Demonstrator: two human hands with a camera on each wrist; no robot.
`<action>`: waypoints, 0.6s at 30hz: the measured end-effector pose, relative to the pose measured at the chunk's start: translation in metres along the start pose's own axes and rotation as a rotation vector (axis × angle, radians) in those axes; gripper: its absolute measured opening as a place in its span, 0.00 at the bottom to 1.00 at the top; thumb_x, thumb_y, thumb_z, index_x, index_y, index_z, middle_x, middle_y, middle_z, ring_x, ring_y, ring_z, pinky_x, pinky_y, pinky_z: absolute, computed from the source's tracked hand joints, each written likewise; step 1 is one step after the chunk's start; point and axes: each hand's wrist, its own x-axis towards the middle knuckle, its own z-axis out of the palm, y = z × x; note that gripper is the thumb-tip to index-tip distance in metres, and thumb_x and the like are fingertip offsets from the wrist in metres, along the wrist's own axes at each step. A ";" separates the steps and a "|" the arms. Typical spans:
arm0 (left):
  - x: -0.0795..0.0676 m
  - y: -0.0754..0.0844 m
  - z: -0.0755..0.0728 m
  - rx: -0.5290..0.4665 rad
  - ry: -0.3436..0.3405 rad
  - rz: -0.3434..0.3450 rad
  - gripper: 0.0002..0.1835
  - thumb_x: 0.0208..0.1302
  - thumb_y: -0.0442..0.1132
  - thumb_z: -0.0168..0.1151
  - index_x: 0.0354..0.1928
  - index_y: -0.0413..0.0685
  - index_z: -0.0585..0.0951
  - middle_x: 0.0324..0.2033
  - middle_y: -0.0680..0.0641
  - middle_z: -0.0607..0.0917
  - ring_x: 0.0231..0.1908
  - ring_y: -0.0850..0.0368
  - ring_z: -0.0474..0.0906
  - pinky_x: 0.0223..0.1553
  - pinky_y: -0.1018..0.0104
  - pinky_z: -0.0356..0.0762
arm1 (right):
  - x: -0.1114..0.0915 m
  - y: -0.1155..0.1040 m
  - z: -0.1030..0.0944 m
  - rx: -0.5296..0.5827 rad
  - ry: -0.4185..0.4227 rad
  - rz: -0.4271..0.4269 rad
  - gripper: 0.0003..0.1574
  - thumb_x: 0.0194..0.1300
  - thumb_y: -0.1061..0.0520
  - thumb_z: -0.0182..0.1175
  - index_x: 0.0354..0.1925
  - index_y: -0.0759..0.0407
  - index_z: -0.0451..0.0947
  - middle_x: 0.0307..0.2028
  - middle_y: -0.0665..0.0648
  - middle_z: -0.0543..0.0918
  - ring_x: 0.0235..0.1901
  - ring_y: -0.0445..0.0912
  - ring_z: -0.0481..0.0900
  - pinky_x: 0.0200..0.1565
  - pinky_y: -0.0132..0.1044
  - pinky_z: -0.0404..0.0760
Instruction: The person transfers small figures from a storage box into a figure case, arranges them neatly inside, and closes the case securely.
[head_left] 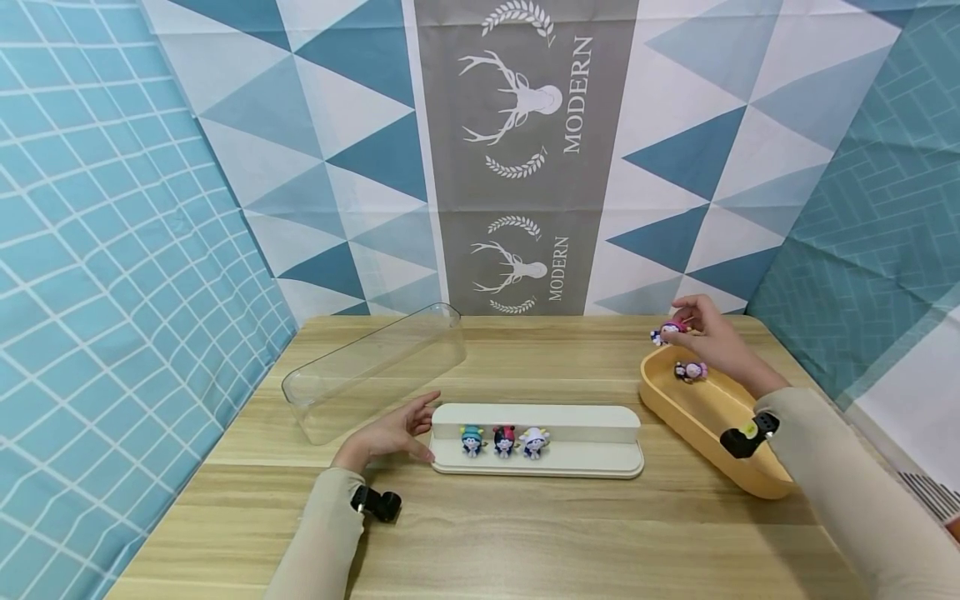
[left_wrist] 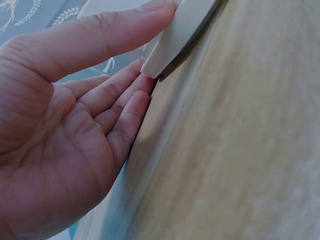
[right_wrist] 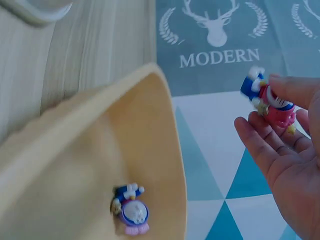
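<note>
A white stepped display stand lies on the table, bearing a figurine with a teal hat, one with a red and black hat and one with a white hat. My left hand is at the stand's left end, fingers extended. In the left wrist view its thumb and fingertips touch the stand's edge. My right hand pinches a pink-hatted figurine above the far end of a yellow tray. Inside the tray lies a figurine with a purple-rimmed face.
A clear plastic cover rests on the wooden table behind my left hand. Patterned cloth hangs at the table's back edge, with blue tiled cloth along the left.
</note>
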 end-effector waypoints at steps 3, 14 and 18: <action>0.000 0.000 0.000 0.001 0.001 -0.002 0.61 0.49 0.17 0.70 0.78 0.35 0.39 0.70 0.27 0.61 0.71 0.33 0.54 0.72 0.44 0.52 | 0.000 0.000 0.002 0.049 0.022 0.027 0.27 0.71 0.58 0.61 0.57 0.71 0.61 0.48 0.65 0.73 0.40 0.38 0.74 0.40 0.20 0.76; 0.001 -0.001 -0.001 0.013 0.003 -0.007 0.61 0.49 0.18 0.71 0.78 0.35 0.40 0.70 0.27 0.60 0.71 0.33 0.53 0.72 0.44 0.52 | -0.002 -0.010 0.009 0.248 0.021 0.090 0.20 0.70 0.57 0.63 0.52 0.68 0.69 0.40 0.47 0.78 0.37 0.41 0.76 0.38 0.26 0.81; 0.001 -0.001 -0.001 0.015 0.004 -0.007 0.61 0.49 0.18 0.71 0.78 0.35 0.40 0.70 0.27 0.60 0.71 0.33 0.53 0.72 0.44 0.52 | -0.002 -0.013 0.014 0.296 0.016 0.080 0.19 0.69 0.58 0.64 0.52 0.67 0.71 0.40 0.46 0.80 0.37 0.41 0.78 0.37 0.27 0.82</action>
